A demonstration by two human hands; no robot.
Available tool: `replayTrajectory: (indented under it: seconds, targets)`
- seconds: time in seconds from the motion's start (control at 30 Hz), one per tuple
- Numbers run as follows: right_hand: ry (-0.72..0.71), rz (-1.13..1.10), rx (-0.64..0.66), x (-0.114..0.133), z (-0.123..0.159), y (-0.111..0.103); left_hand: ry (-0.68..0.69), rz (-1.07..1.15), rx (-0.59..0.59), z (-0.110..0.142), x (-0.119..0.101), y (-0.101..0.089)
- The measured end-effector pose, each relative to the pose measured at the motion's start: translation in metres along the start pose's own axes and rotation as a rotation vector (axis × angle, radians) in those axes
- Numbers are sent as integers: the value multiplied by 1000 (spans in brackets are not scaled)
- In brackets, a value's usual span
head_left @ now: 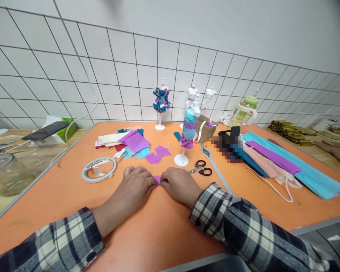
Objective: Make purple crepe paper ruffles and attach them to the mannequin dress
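Between my two hands, low over the orange table, is a small piece of purple crepe paper (158, 180). My left hand (138, 185) pinches its left side, fingers bent. On its right side my right hand (178, 185) is closed, thumb and fingertips together. Most of the paper is hidden by the fingers. Just beyond lie loose purple paper scraps (162, 151). Black-handled scissors (201, 168) rest right of my right hand. Behind them stands a small mannequin (189, 130) wrapped in blue and purple paper on a white round base.
A roll of white tape (83, 174) lies left of my left hand. Stacked paper pieces (136, 142) sit at the back left. More mannequins, one in teal ruffles (161, 100), stand at the back. Long paper strips (308, 166), a green-lidded bottle (245, 111) and a cable are at right.
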State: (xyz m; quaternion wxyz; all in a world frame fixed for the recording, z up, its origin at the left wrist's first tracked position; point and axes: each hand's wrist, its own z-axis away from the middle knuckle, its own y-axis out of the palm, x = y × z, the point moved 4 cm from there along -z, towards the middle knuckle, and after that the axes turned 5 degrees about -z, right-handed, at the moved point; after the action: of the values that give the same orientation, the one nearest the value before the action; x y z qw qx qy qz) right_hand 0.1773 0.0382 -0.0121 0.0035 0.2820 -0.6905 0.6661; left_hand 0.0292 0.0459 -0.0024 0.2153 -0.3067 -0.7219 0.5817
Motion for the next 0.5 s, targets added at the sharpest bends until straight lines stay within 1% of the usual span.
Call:
replayTrajectory:
  seconds: [0.13, 0.23, 0.33, 0.5]
  targets:
    - [-3, 4, -17, 2, 1, 0, -72, 27, 29, -2, 2, 1]
    - [-8, 9, -35, 2, 1, 1, -52, 2, 37, -3, 2, 2]
    - [-30, 3, -54, 1, 1, 0, -36, 16, 18, -1, 3, 2]
    - [-63, 22, -34, 0, 0, 1, 7, 56, -2, 0, 4, 0]
